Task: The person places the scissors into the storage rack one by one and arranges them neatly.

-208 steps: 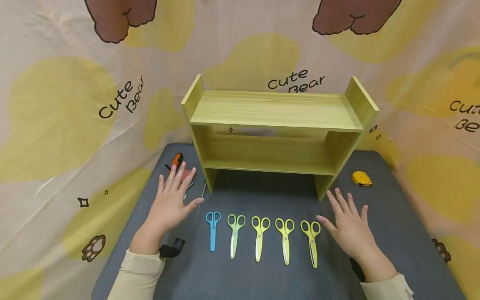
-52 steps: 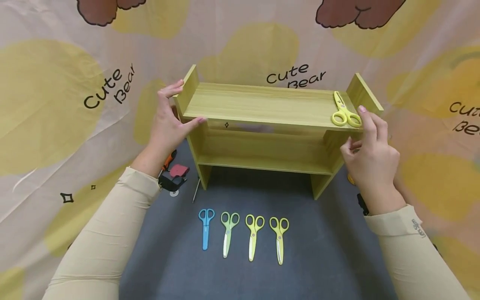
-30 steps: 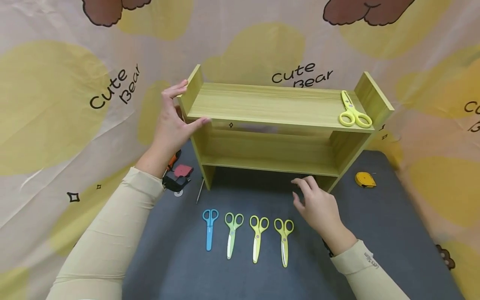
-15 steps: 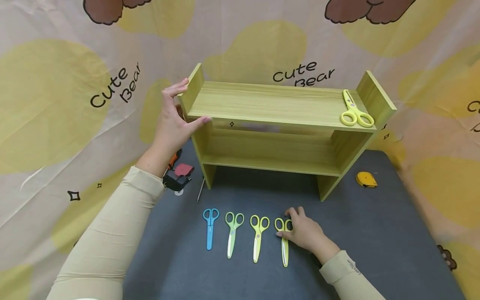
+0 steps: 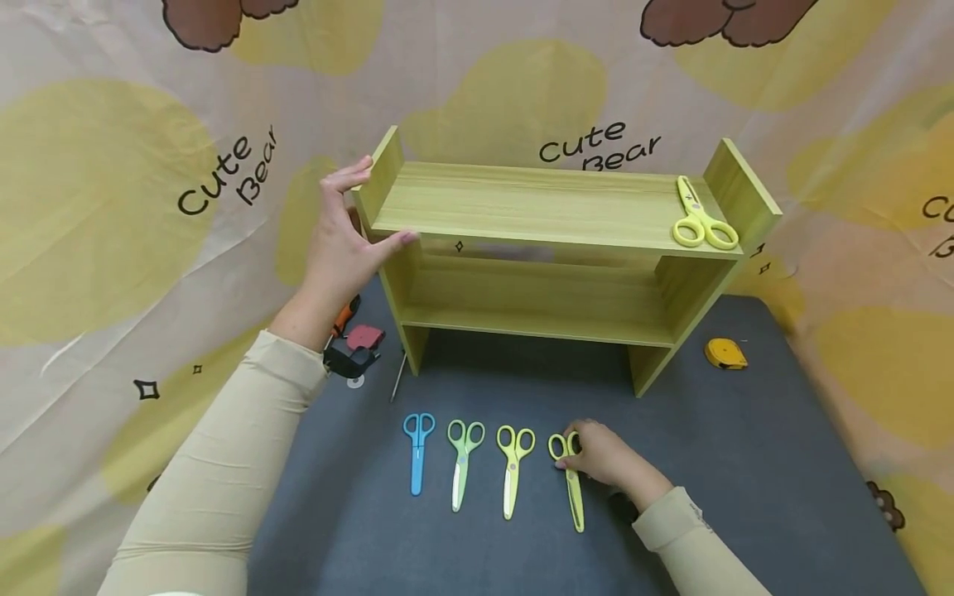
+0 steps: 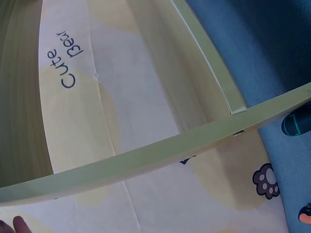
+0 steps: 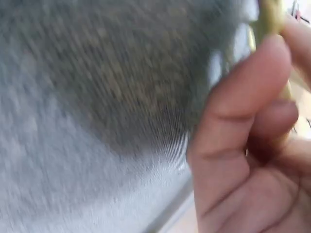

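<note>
In the head view my left hand (image 5: 343, 228) grips the left end of a pale wooden shelf (image 5: 537, 203), thumb on the front edge of the top board. My right hand (image 5: 607, 455) pinches yellow scissors (image 5: 575, 497) by the handles, blades towards me; in the right wrist view thumb and fingers close on a blurred yellow part. On the top board's right end lie other yellow scissors (image 5: 699, 223), handles forward. Left of the right hand lie blue scissors (image 5: 417, 455), green scissors (image 5: 462, 463) and yellow scissors (image 5: 513, 468) in a row on the dark table (image 5: 462, 555).
A yellow tape measure (image 5: 725, 353) lies right of the shelf. Left of it are an orange-handled tool (image 5: 347, 314), a pink object (image 5: 365, 337) and a thin metal rod (image 5: 398, 377). A patterned cloth (image 5: 492, 91) hangs behind.
The rightmost yellow scissors went from the table to the top board. My left hand took hold of the shelf's left end. My right hand came down to another yellow pair, now slightly turned.
</note>
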`<move>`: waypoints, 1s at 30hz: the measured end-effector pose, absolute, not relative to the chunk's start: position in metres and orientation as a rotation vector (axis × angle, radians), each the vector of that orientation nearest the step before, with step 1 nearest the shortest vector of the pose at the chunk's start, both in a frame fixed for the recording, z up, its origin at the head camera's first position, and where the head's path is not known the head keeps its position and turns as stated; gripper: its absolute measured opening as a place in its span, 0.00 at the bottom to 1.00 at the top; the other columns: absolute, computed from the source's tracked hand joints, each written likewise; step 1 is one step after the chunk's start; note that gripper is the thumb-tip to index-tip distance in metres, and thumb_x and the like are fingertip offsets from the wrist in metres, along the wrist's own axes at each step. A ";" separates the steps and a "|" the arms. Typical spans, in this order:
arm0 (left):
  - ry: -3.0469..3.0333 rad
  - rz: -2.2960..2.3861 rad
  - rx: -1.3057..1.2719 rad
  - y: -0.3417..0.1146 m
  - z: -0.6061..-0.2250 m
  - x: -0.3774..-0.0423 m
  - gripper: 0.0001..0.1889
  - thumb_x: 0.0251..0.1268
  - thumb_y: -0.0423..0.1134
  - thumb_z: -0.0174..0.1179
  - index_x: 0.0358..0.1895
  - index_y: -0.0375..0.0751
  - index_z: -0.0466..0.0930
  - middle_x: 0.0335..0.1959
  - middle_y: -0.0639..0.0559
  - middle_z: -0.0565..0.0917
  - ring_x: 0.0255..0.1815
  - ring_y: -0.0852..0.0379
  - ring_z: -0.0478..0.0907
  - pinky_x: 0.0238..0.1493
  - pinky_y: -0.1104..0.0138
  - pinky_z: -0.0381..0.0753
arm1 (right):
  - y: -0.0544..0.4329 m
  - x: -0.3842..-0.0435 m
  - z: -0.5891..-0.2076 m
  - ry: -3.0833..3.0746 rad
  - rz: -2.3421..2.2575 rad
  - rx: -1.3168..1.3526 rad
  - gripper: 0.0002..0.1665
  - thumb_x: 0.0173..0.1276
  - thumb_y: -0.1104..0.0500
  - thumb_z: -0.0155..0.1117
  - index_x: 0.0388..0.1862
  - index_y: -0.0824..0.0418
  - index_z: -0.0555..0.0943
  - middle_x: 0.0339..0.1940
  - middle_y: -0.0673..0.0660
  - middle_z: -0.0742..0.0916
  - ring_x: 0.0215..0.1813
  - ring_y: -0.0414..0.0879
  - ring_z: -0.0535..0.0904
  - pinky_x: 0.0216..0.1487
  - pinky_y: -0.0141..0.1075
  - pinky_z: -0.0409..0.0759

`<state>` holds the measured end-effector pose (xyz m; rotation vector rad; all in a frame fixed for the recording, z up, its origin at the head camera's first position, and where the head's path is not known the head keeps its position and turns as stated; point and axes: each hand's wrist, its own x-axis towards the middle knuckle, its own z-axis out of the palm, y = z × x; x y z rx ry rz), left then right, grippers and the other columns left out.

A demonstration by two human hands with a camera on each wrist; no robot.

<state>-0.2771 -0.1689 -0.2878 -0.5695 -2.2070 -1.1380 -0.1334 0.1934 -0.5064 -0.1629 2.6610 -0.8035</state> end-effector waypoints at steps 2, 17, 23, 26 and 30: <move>-2.215 -1.128 -0.562 -0.169 -0.289 -0.276 0.47 0.53 0.40 0.83 0.70 0.41 0.58 0.79 0.60 0.64 0.78 0.67 0.60 0.62 0.61 0.73 | 0.197 -0.133 -0.503 2.622 -0.824 -0.179 0.18 0.62 0.58 0.82 0.46 0.65 0.85 0.32 0.54 0.80 0.27 0.46 0.77 0.34 0.40 0.77; -2.224 -1.104 -0.552 -0.171 -0.289 -0.274 0.48 0.53 0.41 0.83 0.71 0.42 0.58 0.80 0.61 0.64 0.65 0.52 0.76 0.57 0.59 0.77 | 0.199 -0.109 -0.451 2.787 -0.646 -0.308 0.12 0.63 0.57 0.80 0.32 0.52 0.81 0.23 0.46 0.78 0.25 0.42 0.71 0.29 0.39 0.70; -2.251 -1.123 -0.519 -0.170 -0.288 -0.274 0.48 0.54 0.43 0.83 0.72 0.45 0.57 0.80 0.67 0.62 0.56 0.46 0.80 0.56 0.58 0.78 | 0.205 -0.102 -0.425 2.887 -0.770 -0.256 0.11 0.59 0.59 0.82 0.33 0.50 0.85 0.29 0.44 0.86 0.26 0.40 0.75 0.29 0.39 0.74; -2.249 -1.134 -0.514 -0.169 -0.287 -0.274 0.48 0.54 0.43 0.83 0.72 0.45 0.57 0.80 0.66 0.63 0.57 0.47 0.80 0.56 0.59 0.77 | 0.209 -0.100 -0.415 2.973 -0.820 -0.233 0.12 0.57 0.60 0.84 0.37 0.51 0.88 0.32 0.45 0.89 0.27 0.39 0.76 0.28 0.39 0.75; -2.258 -1.137 -0.504 -0.169 -0.287 -0.272 0.48 0.55 0.43 0.82 0.72 0.46 0.57 0.80 0.66 0.62 0.55 0.47 0.80 0.54 0.64 0.77 | 0.215 -0.097 -0.410 3.162 -0.907 -0.301 0.14 0.53 0.61 0.86 0.38 0.52 0.90 0.30 0.44 0.88 0.25 0.39 0.74 0.24 0.36 0.73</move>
